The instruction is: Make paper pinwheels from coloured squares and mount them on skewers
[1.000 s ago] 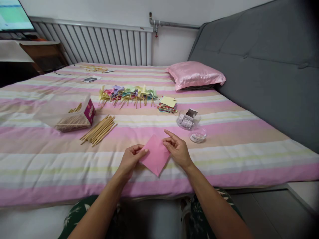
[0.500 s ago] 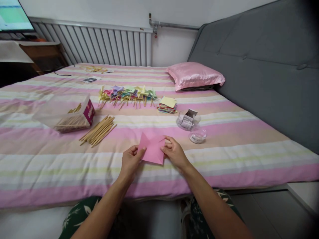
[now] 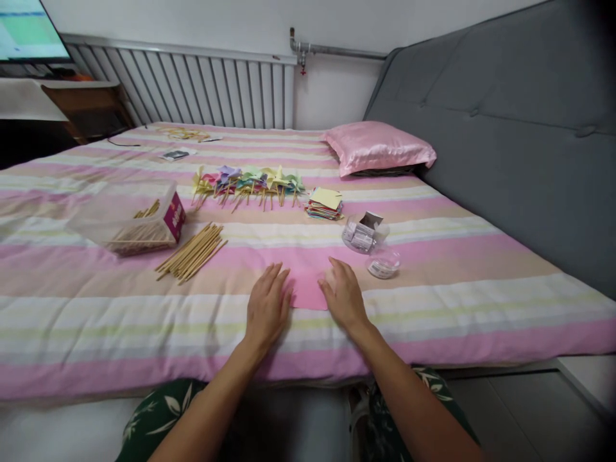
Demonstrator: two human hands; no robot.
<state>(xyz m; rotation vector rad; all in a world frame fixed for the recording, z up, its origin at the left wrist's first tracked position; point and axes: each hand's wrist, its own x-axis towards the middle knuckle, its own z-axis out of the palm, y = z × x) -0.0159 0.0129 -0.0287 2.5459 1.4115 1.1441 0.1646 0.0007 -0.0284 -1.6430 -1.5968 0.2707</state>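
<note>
A square of pink paper (image 3: 308,292) lies on the striped bedspread between my hands. My left hand (image 3: 267,303) rests at its left edge, palm down with the fingers stretched out. On the right edge lies my right hand (image 3: 343,295), also open with straight fingers. Both hands cover parts of the paper's sides. Beyond them sits a stack of coloured paper squares (image 3: 324,204) with a yellow sheet on top. Paper pinwheels on sticks (image 3: 250,183) lie in a row farther back. A bundle of thin wooden sticks (image 3: 192,253) is to the left of my left hand.
A clear plastic box (image 3: 129,221) holding more sticks stands at the left. Right of my hands are a clear round container (image 3: 362,236) with small packets and a shallow clear dish (image 3: 384,263). A pink pillow (image 3: 380,149) lies by the grey headboard (image 3: 505,128).
The pink paper has gone from being held up, pinched between both hands, to lying flat on the bed. Both hands have let go of their pinch and flattened out at its sides.
</note>
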